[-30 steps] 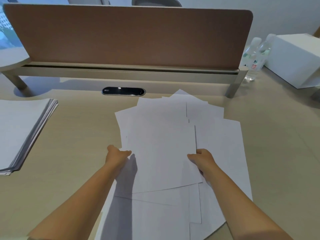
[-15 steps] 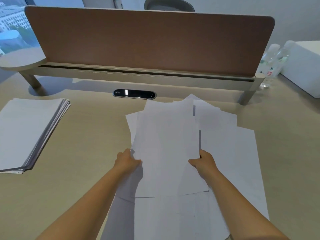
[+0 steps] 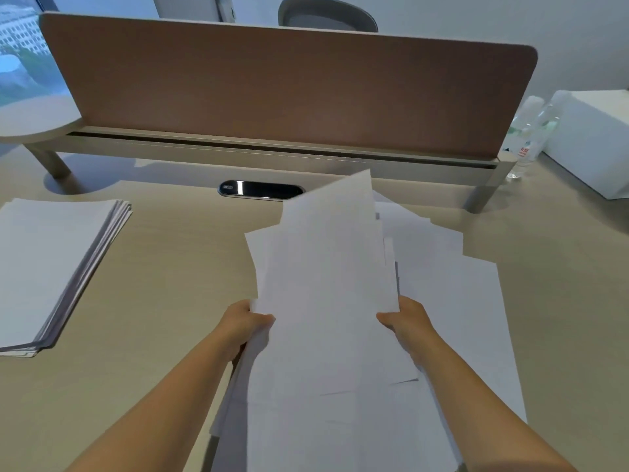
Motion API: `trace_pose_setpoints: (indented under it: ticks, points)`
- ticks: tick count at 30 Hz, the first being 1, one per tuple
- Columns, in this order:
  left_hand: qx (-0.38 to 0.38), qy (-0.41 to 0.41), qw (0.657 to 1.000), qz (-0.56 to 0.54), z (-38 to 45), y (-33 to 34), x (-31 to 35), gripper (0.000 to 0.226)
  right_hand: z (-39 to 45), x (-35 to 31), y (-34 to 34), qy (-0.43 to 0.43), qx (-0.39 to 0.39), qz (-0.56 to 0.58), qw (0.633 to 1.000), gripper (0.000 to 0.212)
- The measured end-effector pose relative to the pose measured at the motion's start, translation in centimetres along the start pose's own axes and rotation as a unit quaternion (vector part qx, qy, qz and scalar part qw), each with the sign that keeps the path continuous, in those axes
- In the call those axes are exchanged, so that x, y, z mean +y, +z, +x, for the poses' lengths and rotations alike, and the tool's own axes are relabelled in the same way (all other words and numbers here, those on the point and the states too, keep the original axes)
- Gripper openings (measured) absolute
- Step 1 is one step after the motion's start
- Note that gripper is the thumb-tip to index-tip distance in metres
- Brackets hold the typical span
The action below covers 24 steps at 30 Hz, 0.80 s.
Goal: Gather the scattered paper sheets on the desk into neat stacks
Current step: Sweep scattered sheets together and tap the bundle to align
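Observation:
A loose bundle of white paper sheets (image 3: 326, 267) is lifted and tilted up off the desk in front of me. My left hand (image 3: 243, 323) grips its left edge and my right hand (image 3: 410, 321) grips its right edge. More scattered sheets (image 3: 452, 294) lie flat on the desk to the right of and under the bundle. A neat stack of paper (image 3: 51, 267) rests on the desk at the left, apart from my hands.
A brown divider panel (image 3: 289, 93) on a beige rail runs across the back of the desk (image 3: 170, 301). A black cable grommet (image 3: 260, 190) sits below it. Two water bottles (image 3: 527, 137) and a white box (image 3: 595, 137) stand at the far right.
Both hands have closed on the sheets' sides and raised the bundle off the desk, its far end tipping upward. The view has shifted a little left.

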<state>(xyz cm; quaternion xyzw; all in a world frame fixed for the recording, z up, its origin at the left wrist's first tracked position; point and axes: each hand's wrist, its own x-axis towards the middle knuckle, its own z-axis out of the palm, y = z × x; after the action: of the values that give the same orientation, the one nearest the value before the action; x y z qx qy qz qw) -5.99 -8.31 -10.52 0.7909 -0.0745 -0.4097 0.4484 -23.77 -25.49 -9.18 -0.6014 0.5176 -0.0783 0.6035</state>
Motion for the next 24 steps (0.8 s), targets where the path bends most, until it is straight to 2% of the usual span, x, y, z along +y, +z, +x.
trace_pose_setpoints:
  ticks: [3, 7, 11, 14, 19, 24]
  points:
    - [0.028, 0.037, 0.999, 0.01, 0.2, 0.4, -0.6, 0.012, 0.0, 0.9, 0.4, 0.026, -0.003, -0.005, 1.0, 0.027]
    - [0.082, 0.085, 0.992, 0.041, 0.5, 0.3, -1.3, 0.032, 0.4, 1.4, 0.7, 0.026, 0.024, -0.004, 0.999, 0.022]
    - [0.137, 0.081, 0.985, 0.07, 1.0, -0.6, -1.9, 0.041, 1.1, 1.6, 0.9, 0.006, 0.051, -0.019, 0.998, 0.046]
    - [0.133, 0.051, 0.989, 0.043, 1.4, -1.2, -2.4, 0.044, 1.1, 1.4, 0.9, -0.015, 0.064, -0.052, 0.996, 0.048]
    - [0.115, 0.054, 0.992, 0.011, 1.7, -1.0, -1.8, 0.051, 1.7, 1.2, 1.1, -0.033, 0.069, -0.07, 0.995, 0.042]
    - [0.089, 0.047, 0.993, 0.059, 3.0, -0.8, -0.6, 0.048, 2.3, 0.8, 1.4, -0.013, 0.046, -0.073, 0.996, 0.033]
